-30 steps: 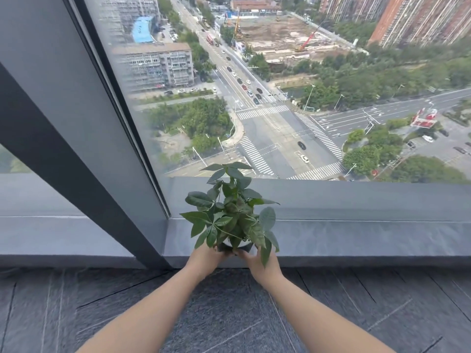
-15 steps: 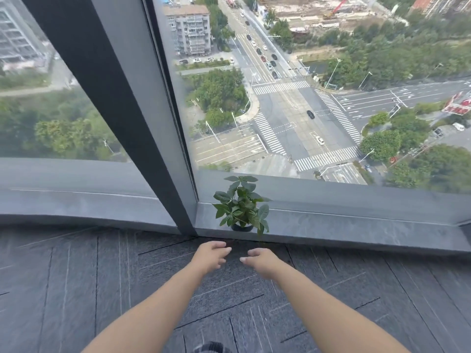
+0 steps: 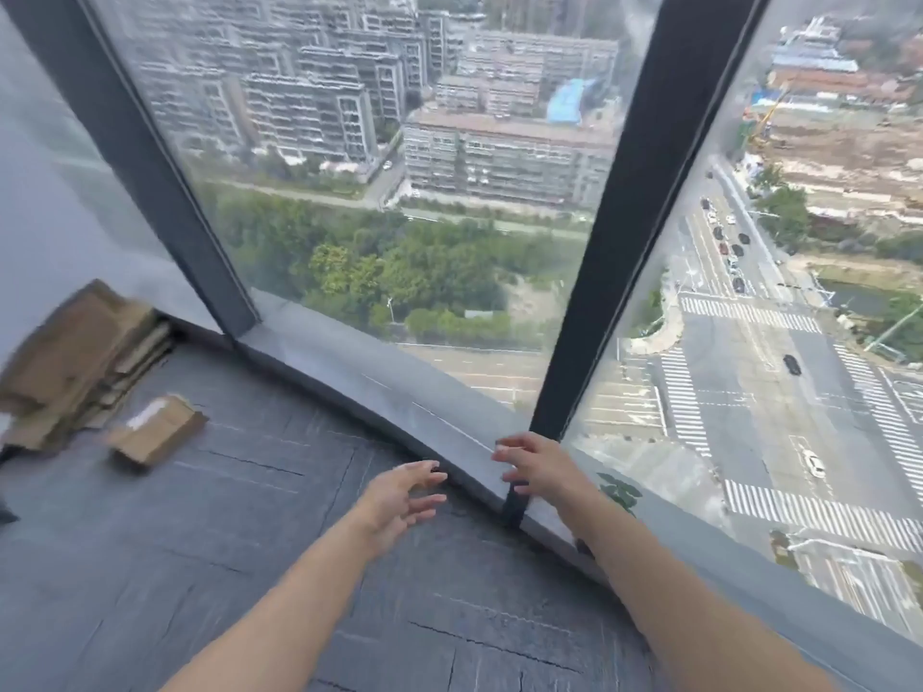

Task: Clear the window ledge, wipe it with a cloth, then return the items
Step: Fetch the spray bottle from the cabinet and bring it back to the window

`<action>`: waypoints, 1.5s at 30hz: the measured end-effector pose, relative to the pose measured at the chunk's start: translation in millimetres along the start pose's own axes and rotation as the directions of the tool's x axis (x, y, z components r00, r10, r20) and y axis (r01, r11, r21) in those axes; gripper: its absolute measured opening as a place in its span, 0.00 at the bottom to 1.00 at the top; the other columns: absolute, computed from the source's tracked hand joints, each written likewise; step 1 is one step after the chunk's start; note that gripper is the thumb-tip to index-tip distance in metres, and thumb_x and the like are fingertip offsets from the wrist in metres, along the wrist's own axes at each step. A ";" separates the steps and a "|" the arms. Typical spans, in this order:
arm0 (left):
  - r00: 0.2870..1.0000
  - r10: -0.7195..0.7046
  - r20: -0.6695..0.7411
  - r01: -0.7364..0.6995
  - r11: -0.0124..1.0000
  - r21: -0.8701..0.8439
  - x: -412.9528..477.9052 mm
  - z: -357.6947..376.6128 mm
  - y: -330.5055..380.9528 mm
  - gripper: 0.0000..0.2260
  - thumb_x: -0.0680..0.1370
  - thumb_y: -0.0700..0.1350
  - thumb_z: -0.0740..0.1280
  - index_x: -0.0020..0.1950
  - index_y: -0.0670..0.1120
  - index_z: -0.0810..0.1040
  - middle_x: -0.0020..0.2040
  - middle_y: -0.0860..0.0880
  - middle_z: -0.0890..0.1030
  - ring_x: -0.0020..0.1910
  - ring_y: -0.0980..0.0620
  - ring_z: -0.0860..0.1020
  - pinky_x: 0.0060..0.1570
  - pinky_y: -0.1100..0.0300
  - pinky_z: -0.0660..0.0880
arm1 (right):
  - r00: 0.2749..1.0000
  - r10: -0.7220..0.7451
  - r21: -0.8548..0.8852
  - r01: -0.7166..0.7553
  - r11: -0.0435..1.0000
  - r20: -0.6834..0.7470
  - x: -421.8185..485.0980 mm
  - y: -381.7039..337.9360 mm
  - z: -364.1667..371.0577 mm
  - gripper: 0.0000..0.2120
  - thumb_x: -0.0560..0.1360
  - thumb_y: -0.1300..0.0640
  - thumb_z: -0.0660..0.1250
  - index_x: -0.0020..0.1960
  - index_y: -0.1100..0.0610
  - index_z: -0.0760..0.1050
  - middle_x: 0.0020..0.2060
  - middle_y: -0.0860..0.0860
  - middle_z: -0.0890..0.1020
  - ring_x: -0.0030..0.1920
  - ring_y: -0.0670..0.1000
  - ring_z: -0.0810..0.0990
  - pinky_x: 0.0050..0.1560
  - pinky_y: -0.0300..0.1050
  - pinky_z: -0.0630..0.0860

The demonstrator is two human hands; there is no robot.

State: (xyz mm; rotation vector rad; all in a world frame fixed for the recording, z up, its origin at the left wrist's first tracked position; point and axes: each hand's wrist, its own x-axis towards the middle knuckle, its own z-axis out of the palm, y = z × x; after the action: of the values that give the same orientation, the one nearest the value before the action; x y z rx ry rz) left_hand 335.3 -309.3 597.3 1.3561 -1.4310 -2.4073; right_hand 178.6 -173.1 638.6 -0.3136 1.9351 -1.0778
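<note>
Left hand: the bare left hand hangs over the dark grey carpet-tile floor, fingers spread wide, holding nothing.
Right hand: the bare right hand is over the front edge of the ledge, fingers loosely spread, also empty; whether the fingertips touch the stone cannot be told.
Ledge: the long grey stone window ledge curves along the foot of the glass, and the stretch left of the dark window post is bare.
Plant: the small green leafy potted plant shows only as a few leaves just behind the right forearm, right of the post; its pot is hidden.
Cardboard: a stack of flattened brown cardboard and 1 small brown cardboard box lie on the floor at the left, well apart from both hands.
Cloth: none in view.
Risk 1: the right forearm passes just beside the leaves, so a sideways sweep could catch them and tip the pot off the ledge.
Risk 2: with the head turned left, the plant sits at the edge of sight, so a knock would likely go unnoticed until it falls.
Risk 3: the picture is blurred, so exact contacts are uncertain.
</note>
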 end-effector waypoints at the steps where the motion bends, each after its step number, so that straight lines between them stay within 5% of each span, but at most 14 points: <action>1: 0.999 0.037 -0.028 -0.038 0.998 -0.041 -19.7 -22.5 12.8 0.12 0.82 0.44 0.63 0.63 0.43 0.76 0.58 0.46 0.82 0.48 0.45 0.80 0.48 0.56 0.75 | 0.999 -0.031 0.004 0.031 1.000 0.039 -6.8 -22.8 19.3 0.12 0.79 0.54 0.67 0.61 0.55 0.76 0.54 0.52 0.81 0.48 0.53 0.81 0.45 0.42 0.76; 8: 0.927 0.222 -0.301 -0.314 0.900 -0.303 -165.4 -211.7 50.6 0.10 0.82 0.44 0.63 0.61 0.43 0.79 0.57 0.46 0.82 0.51 0.44 0.81 0.52 0.52 0.76 | 0.926 -0.227 0.062 0.219 0.974 0.302 -68.0 -135.1 198.8 0.11 0.80 0.57 0.65 0.60 0.58 0.78 0.54 0.53 0.85 0.49 0.56 0.82 0.46 0.45 0.76; 15: 0.710 0.253 -0.658 -0.623 0.661 -0.418 -348.0 -437.7 21.8 0.07 0.81 0.44 0.64 0.55 0.45 0.80 0.51 0.48 0.83 0.47 0.48 0.81 0.49 0.56 0.76 | 0.728 -0.380 0.076 0.414 0.907 0.570 -146.5 -218.6 451.8 0.10 0.79 0.54 0.66 0.57 0.55 0.80 0.53 0.51 0.86 0.52 0.56 0.85 0.56 0.51 0.78; 21: 0.525 0.139 -0.840 -0.786 0.459 -0.415 -493.1 -583.6 -65.7 0.08 0.81 0.44 0.64 0.56 0.44 0.80 0.55 0.47 0.84 0.48 0.47 0.82 0.49 0.55 0.77 | 0.544 -0.334 0.139 0.367 0.920 0.769 -228.6 -225.9 669.6 0.10 0.80 0.57 0.63 0.58 0.57 0.80 0.52 0.54 0.86 0.51 0.57 0.85 0.56 0.53 0.76; 28: 0.273 -0.028 -0.962 -0.942 0.197 -0.273 -636.6 -699.4 -168.4 0.10 0.81 0.45 0.62 0.59 0.44 0.78 0.57 0.48 0.83 0.54 0.47 0.80 0.55 0.54 0.75 | 0.355 -0.189 0.115 0.218 0.969 0.916 -309.8 -225.3 887.1 0.12 0.80 0.57 0.61 0.58 0.57 0.80 0.53 0.52 0.86 0.49 0.56 0.85 0.49 0.49 0.77; 36: 0.000 -0.203 -0.979 -0.996 0.089 -0.018 -770.0 -843.8 -240.4 0.13 0.82 0.46 0.62 0.64 0.43 0.77 0.61 0.48 0.82 0.59 0.46 0.79 0.64 0.51 0.71 | 0.117 -0.042 0.022 0.165 0.986 0.992 -420.5 -227.9 1157.7 0.13 0.81 0.57 0.60 0.60 0.58 0.79 0.55 0.53 0.86 0.54 0.58 0.84 0.64 0.54 0.74; 45: -0.108 -0.401 -0.910 -0.994 0.054 0.094 -877.2 -1020.8 -303.9 0.13 0.83 0.45 0.59 0.64 0.44 0.77 0.59 0.47 0.83 0.62 0.44 0.78 0.67 0.47 0.70 | -0.024 0.130 -0.120 0.254 0.960 0.991 -547.9 -213.5 1432.3 0.12 0.81 0.58 0.60 0.59 0.58 0.79 0.50 0.53 0.86 0.49 0.58 0.83 0.53 0.51 0.77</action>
State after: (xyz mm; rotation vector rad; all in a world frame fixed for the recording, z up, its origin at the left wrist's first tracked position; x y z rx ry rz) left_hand 1696.0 -475.0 755.0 0.9508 0.2022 -0.5530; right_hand 1591.4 -792.5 771.5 -1.0435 0.5839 -0.2600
